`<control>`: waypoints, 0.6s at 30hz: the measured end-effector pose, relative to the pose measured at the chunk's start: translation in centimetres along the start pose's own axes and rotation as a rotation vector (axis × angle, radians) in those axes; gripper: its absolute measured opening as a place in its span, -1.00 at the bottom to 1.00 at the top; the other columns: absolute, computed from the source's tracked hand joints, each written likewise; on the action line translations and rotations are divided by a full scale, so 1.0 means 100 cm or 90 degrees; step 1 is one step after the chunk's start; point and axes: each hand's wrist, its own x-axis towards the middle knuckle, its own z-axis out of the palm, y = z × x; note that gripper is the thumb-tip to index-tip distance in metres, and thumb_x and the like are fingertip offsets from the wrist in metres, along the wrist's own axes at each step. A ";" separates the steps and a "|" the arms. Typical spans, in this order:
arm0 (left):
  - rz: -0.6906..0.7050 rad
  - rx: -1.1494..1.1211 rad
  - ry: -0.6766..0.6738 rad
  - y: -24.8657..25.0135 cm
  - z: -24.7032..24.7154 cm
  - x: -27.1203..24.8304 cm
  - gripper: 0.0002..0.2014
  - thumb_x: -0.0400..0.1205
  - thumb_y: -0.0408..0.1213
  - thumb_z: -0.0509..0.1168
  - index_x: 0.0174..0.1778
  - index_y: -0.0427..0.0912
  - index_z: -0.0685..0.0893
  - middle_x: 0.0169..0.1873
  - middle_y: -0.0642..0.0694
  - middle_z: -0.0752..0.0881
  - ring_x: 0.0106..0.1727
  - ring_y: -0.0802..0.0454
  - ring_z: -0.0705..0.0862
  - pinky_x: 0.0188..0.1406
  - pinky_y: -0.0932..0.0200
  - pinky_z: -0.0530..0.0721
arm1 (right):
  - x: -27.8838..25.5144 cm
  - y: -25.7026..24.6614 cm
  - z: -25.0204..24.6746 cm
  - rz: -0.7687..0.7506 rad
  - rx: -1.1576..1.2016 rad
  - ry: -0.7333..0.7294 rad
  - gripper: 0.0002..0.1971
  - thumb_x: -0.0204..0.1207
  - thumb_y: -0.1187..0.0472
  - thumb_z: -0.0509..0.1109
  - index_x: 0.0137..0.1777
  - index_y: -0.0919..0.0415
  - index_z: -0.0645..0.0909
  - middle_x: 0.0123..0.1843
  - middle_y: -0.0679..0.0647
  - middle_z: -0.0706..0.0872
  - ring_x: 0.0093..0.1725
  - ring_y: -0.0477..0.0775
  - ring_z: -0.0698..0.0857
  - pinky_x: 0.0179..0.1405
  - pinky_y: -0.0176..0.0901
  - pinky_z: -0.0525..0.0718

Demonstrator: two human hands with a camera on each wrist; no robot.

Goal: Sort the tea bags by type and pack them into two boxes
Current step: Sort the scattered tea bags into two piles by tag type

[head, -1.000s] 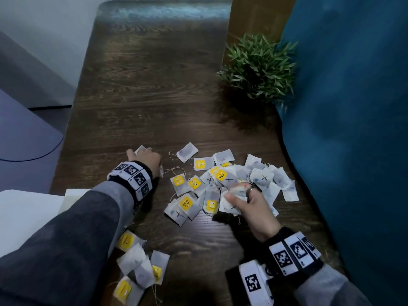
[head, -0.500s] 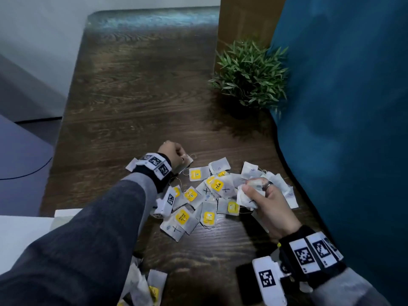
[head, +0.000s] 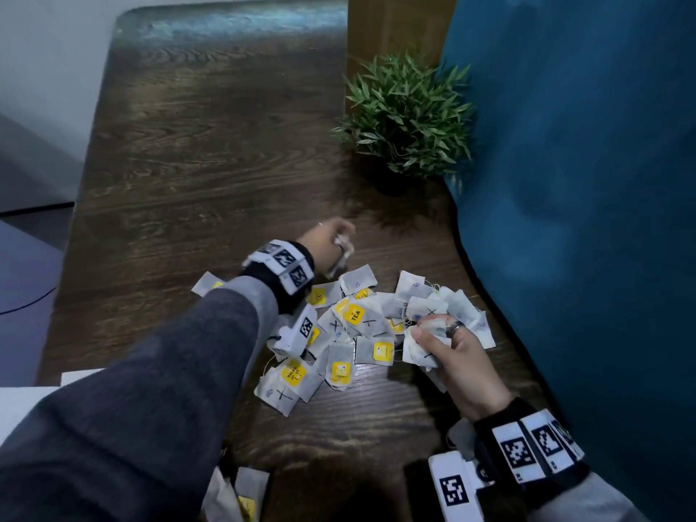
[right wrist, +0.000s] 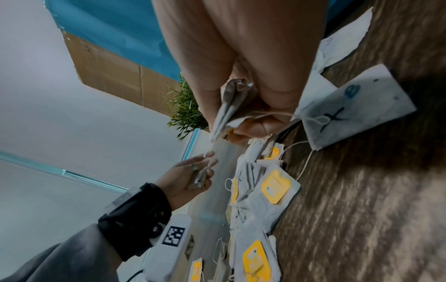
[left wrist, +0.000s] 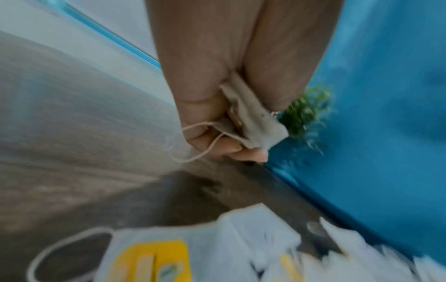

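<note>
A heap of tea bags (head: 361, 329) lies on the dark wooden table (head: 211, 152); some carry yellow tags, others a black X. My left hand (head: 331, 239) is raised over the far edge of the heap and pinches a plain tea bag (left wrist: 255, 122) with its string dangling; the same hand (right wrist: 193, 175) shows in the right wrist view. My right hand (head: 444, 340) rests at the heap's right side and grips a bunch of X-marked tea bags (right wrist: 229, 110). No boxes are in view.
A small potted plant (head: 406, 122) stands at the back right beside a blue fabric wall (head: 583, 220). A second small pile of tea bags (head: 237, 495) lies near the front edge. White sheets (head: 22, 405) sit at the left.
My left hand picked up a tea bag at the heap's far left and has moved right and farther away with it. My right hand shifted right, still gripping its bunch.
</note>
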 end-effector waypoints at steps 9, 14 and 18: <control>-0.020 0.375 -0.078 -0.001 0.045 0.020 -0.64 0.62 -0.30 0.27 0.32 -0.27 0.48 0.26 -0.31 0.57 0.21 -0.24 0.59 0.06 0.01 0.56 | -0.005 -0.008 -0.020 0.015 0.032 0.059 -0.89 0.54 0.33 0.34 0.05 0.23 0.56 -0.24 0.05 0.76 -0.25 -0.05 0.72 -0.29 -0.17 0.72; 0.023 0.275 0.055 0.015 0.025 0.001 -0.73 0.57 -0.22 0.32 0.15 -0.23 0.58 0.17 -0.20 0.59 0.12 -0.14 0.60 -0.13 0.14 0.48 | -0.011 -0.019 -0.035 -0.050 -0.019 0.090 -0.89 0.55 0.39 0.31 -0.01 0.22 0.61 -0.08 0.13 0.77 -0.05 0.05 0.72 0.02 -0.10 0.68; 0.103 0.070 0.197 0.024 -0.004 -0.045 -0.86 0.54 -0.25 0.36 -0.10 -0.14 0.53 -0.10 -0.11 0.58 -0.13 -0.06 0.56 -0.32 0.19 0.43 | -0.016 -0.027 -0.046 -0.082 -0.051 0.092 -0.88 0.55 0.41 0.32 0.04 0.28 0.57 -0.15 0.06 0.80 -0.12 -0.03 0.75 -0.09 -0.24 0.73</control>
